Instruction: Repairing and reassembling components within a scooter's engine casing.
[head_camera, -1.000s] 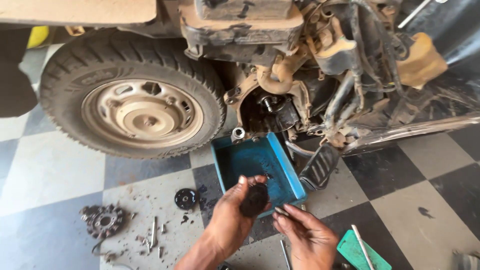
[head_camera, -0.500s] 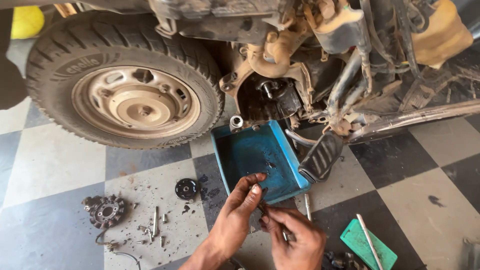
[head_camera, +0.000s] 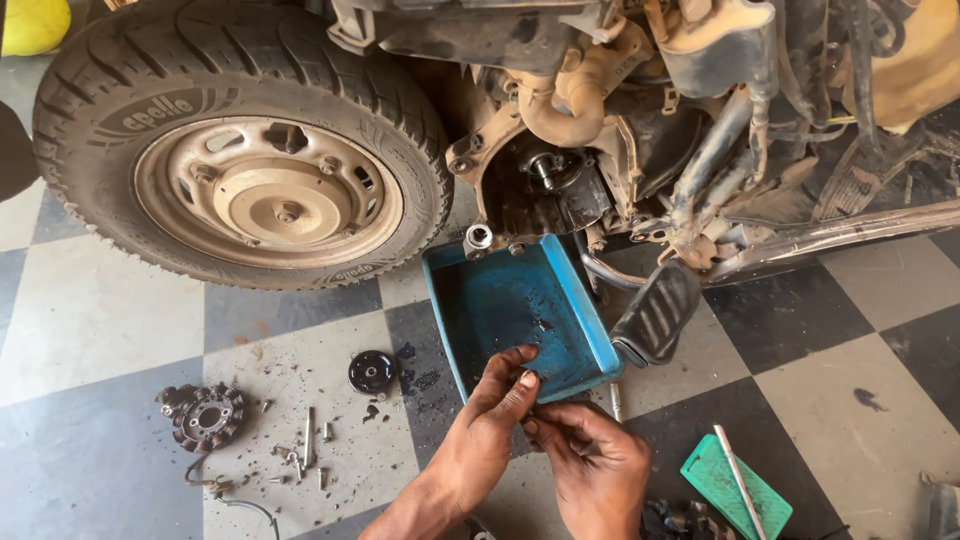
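Hands meet at the near rim of the blue tray (head_camera: 560, 300): left hand (head_camera: 490, 415) and right hand (head_camera: 590, 465) pinch fingertips together on something too small to identify, held over oily metal, likely so drips land inside. Bolts (head_camera: 300, 450) lie left.

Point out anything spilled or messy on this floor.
Dark oily spots stain the floor tile beside the blue tray, near a small black disc. Bolts lie scattered loose by the stator part.

Dusty wheel (head_camera: 268, 200), scattered bolts (head_camera: 305, 450), stator (head_camera: 205, 416)
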